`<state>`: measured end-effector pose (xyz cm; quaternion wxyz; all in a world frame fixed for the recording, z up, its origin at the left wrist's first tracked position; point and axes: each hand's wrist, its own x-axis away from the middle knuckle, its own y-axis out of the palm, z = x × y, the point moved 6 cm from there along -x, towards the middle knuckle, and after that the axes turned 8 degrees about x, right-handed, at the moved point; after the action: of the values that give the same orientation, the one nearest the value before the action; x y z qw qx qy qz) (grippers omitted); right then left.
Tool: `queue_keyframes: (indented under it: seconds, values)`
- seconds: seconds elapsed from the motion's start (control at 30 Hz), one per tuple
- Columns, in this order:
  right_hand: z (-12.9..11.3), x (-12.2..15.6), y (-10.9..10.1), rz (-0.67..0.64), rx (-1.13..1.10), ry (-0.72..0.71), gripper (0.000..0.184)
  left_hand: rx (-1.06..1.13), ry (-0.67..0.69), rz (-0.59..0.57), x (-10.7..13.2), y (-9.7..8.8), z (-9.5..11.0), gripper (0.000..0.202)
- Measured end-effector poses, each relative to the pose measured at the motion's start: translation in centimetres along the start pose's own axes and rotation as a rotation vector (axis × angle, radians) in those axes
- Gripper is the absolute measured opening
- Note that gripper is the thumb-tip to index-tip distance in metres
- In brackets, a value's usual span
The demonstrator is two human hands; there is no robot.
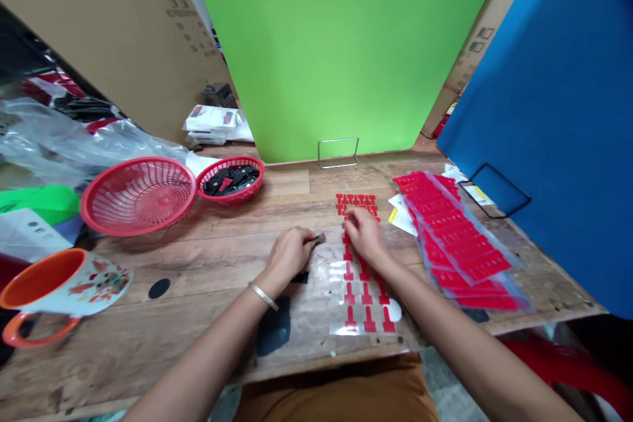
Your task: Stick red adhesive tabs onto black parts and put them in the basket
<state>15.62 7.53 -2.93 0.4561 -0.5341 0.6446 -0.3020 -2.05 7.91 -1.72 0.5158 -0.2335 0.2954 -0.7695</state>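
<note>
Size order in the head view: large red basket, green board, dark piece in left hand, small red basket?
1. Green board
2. Large red basket
3. Small red basket
4. Dark piece in the left hand, partly covered

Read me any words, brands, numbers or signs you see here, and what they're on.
No words, brands or numbers are legible.
Left cardboard: printed marks, too blurred to read.
Right cardboard: box-shaped outline signs, otherwise unclear.
White packets: print too small to read.
Small white cards: marks too small.
</note>
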Motion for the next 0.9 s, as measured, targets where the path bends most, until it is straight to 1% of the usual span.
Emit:
queue_keyframes:
  seconds: [0.07,0.13,0.2,0.23,0.3,0.43,0.57,0.67,0.8,0.9]
  values:
    - [3.2,-1.7,-0.7,0.011,0.025,0.121,0.022,0.264,-0.055,0.026,-0.9,0.2,-0.5,0.012]
    - [5.7,-3.1,-1.1,-0.013,0.051,0.196,0.018,0.617,-0.165,0.028,-2.0,1.1,-0.8,0.008]
    - [7.0,-4.0,-1.0,-0.063,0.072,0.231,0.013,0.887,-0.247,0.002,-3.3,2.5,-0.4,0.011]
    - [7.3,-4.3,-0.8,-0.092,0.083,0.24,0.01,0.957,-0.268,-0.007,-4.0,3.2,0.0,0.012]
    - [7.5,-4.8,-0.4,-0.152,0.11,0.262,0.005,1.007,-0.289,-0.008,-5.4,4.4,0.9,0.012]
    - [7.4,-5.5,0.1,-0.272,0.157,0.32,0.017,1.102,-0.344,0.013,-7.6,6.3,2.1,0.009]
    - [7.4,-6.1,0.1,-0.346,0.168,0.338,0.021,1.163,-0.377,0.041,-9.4,7.6,2.7,0.01]
    - [7.4,-6.0,0.0,-0.322,0.178,0.34,0.021,1.182,-0.406,0.052,-10.3,8.4,3.0,0.01]
    - [7.3,-5.4,0.0,-0.209,0.171,0.3,0.012,1.181,-0.452,0.031,-10.9,9.3,2.9,0.011]
    - [7.2,-4.9,0.0,-0.135,0.14,0.247,0.015,1.178,-0.487,-0.012,-11.0,9.7,2.5,0.012]
